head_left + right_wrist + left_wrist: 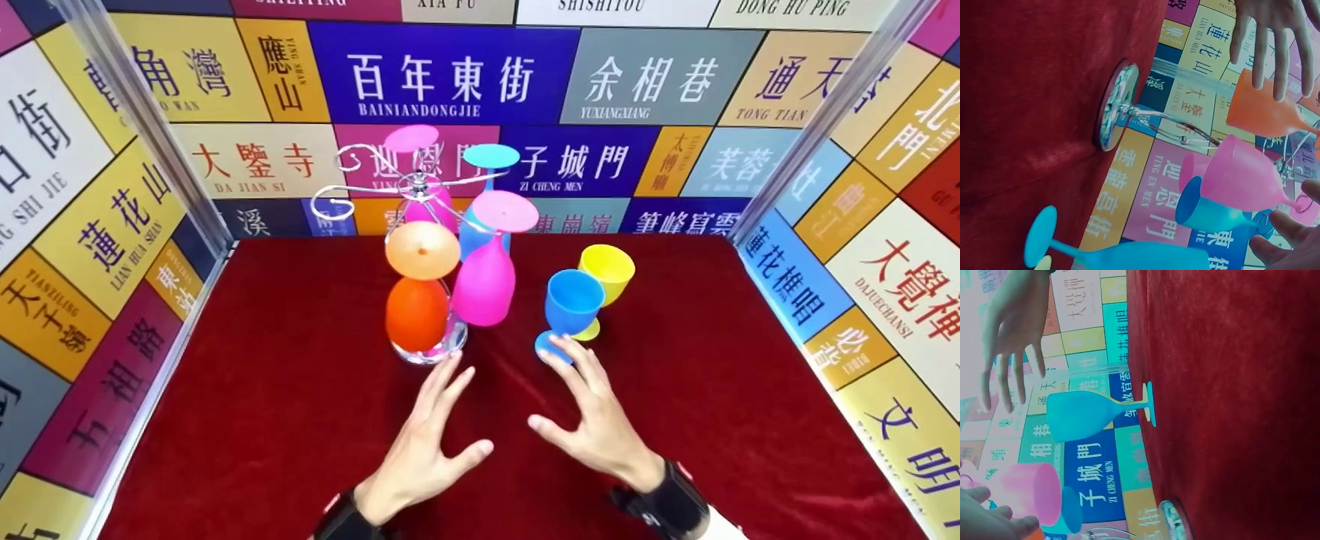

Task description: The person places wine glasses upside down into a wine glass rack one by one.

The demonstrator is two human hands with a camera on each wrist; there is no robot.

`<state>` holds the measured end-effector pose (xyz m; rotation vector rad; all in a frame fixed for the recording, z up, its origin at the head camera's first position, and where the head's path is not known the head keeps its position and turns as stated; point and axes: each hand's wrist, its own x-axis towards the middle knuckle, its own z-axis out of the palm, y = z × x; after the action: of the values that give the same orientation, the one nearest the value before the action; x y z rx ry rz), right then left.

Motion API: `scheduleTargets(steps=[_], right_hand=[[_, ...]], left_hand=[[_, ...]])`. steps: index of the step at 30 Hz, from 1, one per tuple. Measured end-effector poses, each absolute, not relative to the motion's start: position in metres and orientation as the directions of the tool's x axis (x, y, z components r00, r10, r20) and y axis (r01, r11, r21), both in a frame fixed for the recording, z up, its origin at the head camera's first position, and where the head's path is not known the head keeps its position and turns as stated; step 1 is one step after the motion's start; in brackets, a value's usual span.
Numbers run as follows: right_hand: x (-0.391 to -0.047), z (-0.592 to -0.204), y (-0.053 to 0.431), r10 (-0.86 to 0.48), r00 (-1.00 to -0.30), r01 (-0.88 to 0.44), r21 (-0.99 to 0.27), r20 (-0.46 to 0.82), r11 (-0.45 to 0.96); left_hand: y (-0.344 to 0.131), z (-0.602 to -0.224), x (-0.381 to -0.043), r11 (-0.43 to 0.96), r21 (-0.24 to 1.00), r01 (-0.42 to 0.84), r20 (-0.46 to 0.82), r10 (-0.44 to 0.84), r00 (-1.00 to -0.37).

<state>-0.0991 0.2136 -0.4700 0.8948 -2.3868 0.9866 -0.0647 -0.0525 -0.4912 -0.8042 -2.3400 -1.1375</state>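
Observation:
Both hands hover over the red cloth with fingers spread, holding nothing. My left hand (424,442) is in front of a chrome glass rack (420,187). My right hand (600,420) is just in front of a blue goblet (574,300), its fingertips overlapping the foot in the head view; contact cannot be told. Behind the blue goblet a yellow goblet (611,270) stands upright. Upside down on the rack hang an orange goblet (416,315), a near pink goblet (486,285), a light-blue goblet (491,157) and a far pink goblet (412,139).
Dark red cloth (300,420) covers the table. Panels with printed Chinese signs (442,75) enclose its back and sides, with clear corner strips (172,150). Two curled rack arms (334,202) on the left carry no goblets.

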Motion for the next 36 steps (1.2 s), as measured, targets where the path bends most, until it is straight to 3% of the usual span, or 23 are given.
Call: scheduleTargets(steps=[5,10,14,19,22,30,36], right_hand=[[-0.090,-0.475,0.226,-0.396,-0.727,-0.673,-0.467,0.560,0.574],[-0.085,-0.479,0.233,-0.386,-0.741,-0.657,-0.475,0.550,0.585],[-0.082,-0.480,0.235,-0.386,-0.745,-0.653,-0.476,0.544,0.590],[-0.077,-0.479,0.237,-0.374,-0.749,-0.648,-0.485,0.548,0.587],[-0.074,-0.478,0.237,-0.371,-0.748,-0.648,-0.484,0.550,0.588],[-0.066,-0.476,0.240,-0.371,-0.760,-0.638,-0.506,0.534,0.580],[-0.062,-0.476,0.243,-0.359,-0.769,-0.627,-0.514,0.529,0.586]], left_hand=[[-0.051,-0.479,-0.070,0.518,0.531,0.671,0.540,0.403,-0.739],[-0.048,-0.459,-0.064,0.458,0.511,0.728,0.561,0.464,-0.686],[-0.048,-0.425,-0.054,0.328,0.469,0.820,0.652,0.498,-0.572],[-0.055,-0.370,-0.054,0.219,0.313,0.924,0.789,0.482,-0.381],[-0.063,-0.341,-0.061,0.207,0.263,0.943,0.815,0.475,-0.331],[-0.084,-0.283,-0.087,0.167,0.339,0.926,0.813,0.444,-0.378],[-0.100,-0.251,-0.110,0.328,0.359,0.874,0.734,0.480,-0.481]])
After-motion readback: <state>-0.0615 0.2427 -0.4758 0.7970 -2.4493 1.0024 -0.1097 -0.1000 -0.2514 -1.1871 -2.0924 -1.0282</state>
